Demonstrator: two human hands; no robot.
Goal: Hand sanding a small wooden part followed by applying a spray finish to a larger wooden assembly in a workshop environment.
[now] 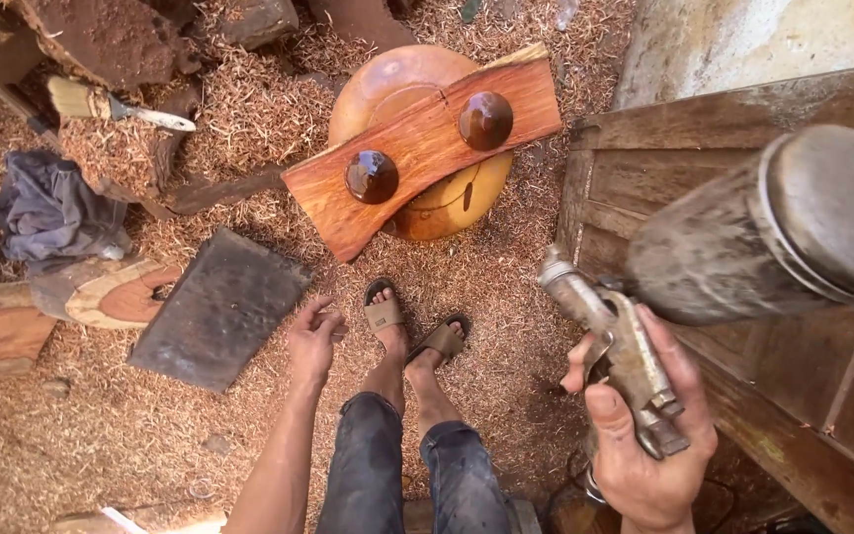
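My right hand (644,435) grips a worn metal spray gun (615,336) with a big dusty metal cup (783,227) on top, its nozzle pointing up-left. My left hand (313,341) hangs free above the sawdust floor, fingers loosely curled, holding nothing. Ahead of my sandalled feet (417,331) a glossy reddish wooden plank (417,148) lies across a round orange wooden stump (447,198). Two dark shiny wooden domes, one (371,176) at the left and one (485,120) at the right, sit on the plank.
Sawdust covers the floor. A dark flat slab (219,307) lies at my left, beside cut logs (51,307) and a grey cloth (46,213). A paintbrush (111,104) rests at upper left. A wooden pallet-like panel (743,297) stands at the right.
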